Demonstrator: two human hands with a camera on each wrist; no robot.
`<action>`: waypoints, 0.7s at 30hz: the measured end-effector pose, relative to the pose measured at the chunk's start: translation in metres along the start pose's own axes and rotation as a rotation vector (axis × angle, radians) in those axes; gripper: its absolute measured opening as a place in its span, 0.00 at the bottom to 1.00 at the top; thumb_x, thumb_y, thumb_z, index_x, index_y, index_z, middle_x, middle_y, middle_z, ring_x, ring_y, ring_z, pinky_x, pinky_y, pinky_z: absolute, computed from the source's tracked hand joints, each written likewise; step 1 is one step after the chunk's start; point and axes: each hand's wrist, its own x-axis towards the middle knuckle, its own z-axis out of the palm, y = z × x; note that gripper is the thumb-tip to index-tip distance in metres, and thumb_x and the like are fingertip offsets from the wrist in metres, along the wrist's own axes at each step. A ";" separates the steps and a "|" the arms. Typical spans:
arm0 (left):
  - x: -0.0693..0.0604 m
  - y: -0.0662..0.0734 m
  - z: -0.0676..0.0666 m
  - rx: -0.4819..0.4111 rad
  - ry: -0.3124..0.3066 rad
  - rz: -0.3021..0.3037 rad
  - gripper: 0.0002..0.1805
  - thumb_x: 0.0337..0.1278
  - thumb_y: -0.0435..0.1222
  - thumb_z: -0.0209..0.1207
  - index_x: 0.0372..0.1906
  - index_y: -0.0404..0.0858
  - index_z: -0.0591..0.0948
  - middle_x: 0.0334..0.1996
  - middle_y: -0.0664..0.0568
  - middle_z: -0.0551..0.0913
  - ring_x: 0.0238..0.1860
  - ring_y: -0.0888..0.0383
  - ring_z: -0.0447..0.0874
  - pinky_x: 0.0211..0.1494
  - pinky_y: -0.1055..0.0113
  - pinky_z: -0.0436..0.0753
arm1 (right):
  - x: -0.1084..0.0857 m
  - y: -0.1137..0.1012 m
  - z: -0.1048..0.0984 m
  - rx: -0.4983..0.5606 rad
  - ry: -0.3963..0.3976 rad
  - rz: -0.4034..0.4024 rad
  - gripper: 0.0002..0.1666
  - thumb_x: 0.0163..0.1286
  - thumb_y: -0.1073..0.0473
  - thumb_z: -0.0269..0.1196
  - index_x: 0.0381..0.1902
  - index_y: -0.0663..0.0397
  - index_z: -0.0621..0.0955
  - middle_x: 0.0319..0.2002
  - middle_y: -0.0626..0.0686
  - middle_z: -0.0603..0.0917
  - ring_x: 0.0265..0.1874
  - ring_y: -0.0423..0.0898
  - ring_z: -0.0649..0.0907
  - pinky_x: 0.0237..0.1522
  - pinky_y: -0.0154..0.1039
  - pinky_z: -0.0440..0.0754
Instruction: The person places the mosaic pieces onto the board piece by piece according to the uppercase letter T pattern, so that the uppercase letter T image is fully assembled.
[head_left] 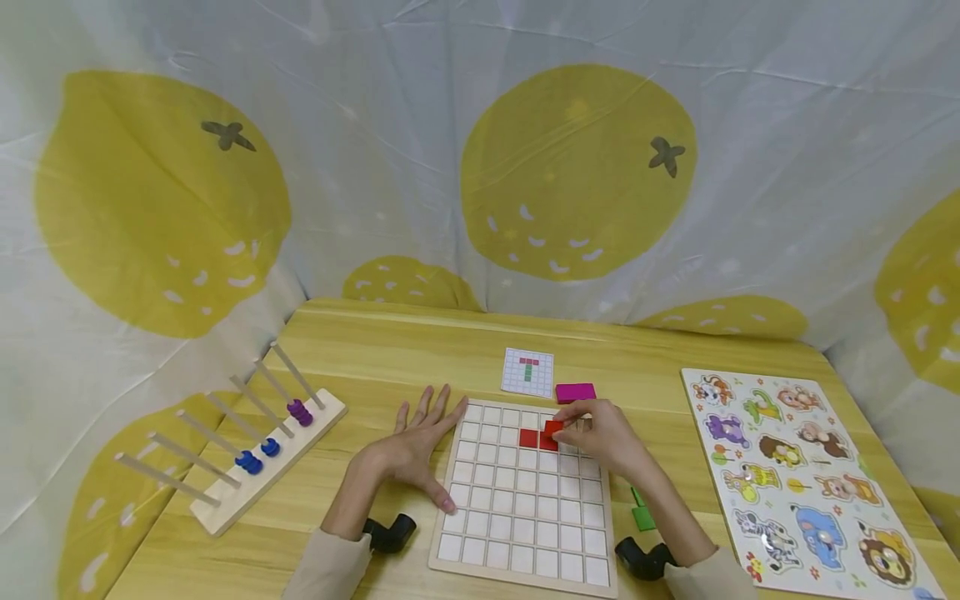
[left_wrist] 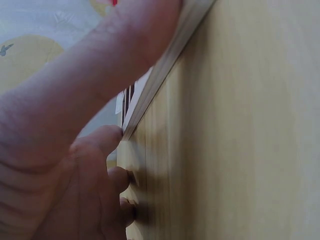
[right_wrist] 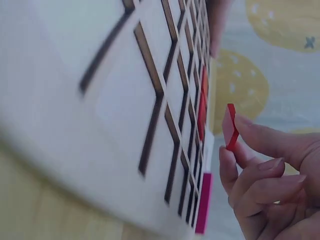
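Observation:
A wooden grid board (head_left: 516, 525) with square recesses lies in front of me. Two red square tiles (head_left: 528, 437) sit side by side in an upper row. My right hand (head_left: 600, 433) pinches a third red tile (right_wrist: 230, 126) between thumb and fingertips, raised above the board in the right wrist view. My left hand (head_left: 412, 454) is spread along the board's left side, thumb and index finger touching its edge. In the left wrist view the thumb (left_wrist: 100, 65) lies on the rim. Behind the board is a small card (head_left: 528, 372) with a T of red and green squares.
A magenta block (head_left: 575, 392) is beside the card. Green tiles (head_left: 642, 517) lie right of the board, partly behind the right forearm. On the left stands a peg rack (head_left: 270, 467) with blue and purple beads. An animal puzzle board (head_left: 806, 483) lies on the right.

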 end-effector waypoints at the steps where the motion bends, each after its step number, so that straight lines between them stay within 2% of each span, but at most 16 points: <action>1: 0.000 0.000 0.000 -0.002 0.000 -0.001 0.83 0.26 0.57 0.84 0.85 0.46 0.40 0.84 0.39 0.25 0.83 0.37 0.17 0.81 0.32 0.24 | 0.003 -0.002 0.005 -0.006 0.001 -0.005 0.09 0.63 0.64 0.74 0.41 0.59 0.89 0.36 0.52 0.87 0.25 0.44 0.73 0.25 0.33 0.71; 9: -0.001 -0.001 0.001 -0.001 0.003 -0.004 0.83 0.26 0.57 0.84 0.85 0.47 0.39 0.84 0.40 0.26 0.83 0.37 0.17 0.81 0.32 0.24 | 0.015 -0.019 0.032 0.006 -0.008 -0.023 0.07 0.60 0.67 0.75 0.37 0.57 0.89 0.33 0.50 0.88 0.30 0.42 0.79 0.30 0.33 0.74; 17: 0.001 0.000 0.000 0.002 0.001 -0.005 0.83 0.27 0.57 0.84 0.85 0.46 0.39 0.84 0.40 0.25 0.83 0.37 0.18 0.81 0.33 0.25 | 0.018 -0.027 0.041 -0.019 -0.003 -0.044 0.08 0.58 0.66 0.77 0.36 0.57 0.90 0.32 0.50 0.87 0.26 0.42 0.74 0.29 0.34 0.70; 21: 0.001 0.001 0.000 0.002 0.002 -0.006 0.83 0.27 0.56 0.84 0.85 0.46 0.39 0.84 0.40 0.25 0.83 0.38 0.17 0.81 0.33 0.25 | 0.018 -0.029 0.043 -0.045 0.003 -0.043 0.08 0.58 0.66 0.77 0.36 0.56 0.90 0.31 0.49 0.88 0.28 0.42 0.77 0.33 0.35 0.73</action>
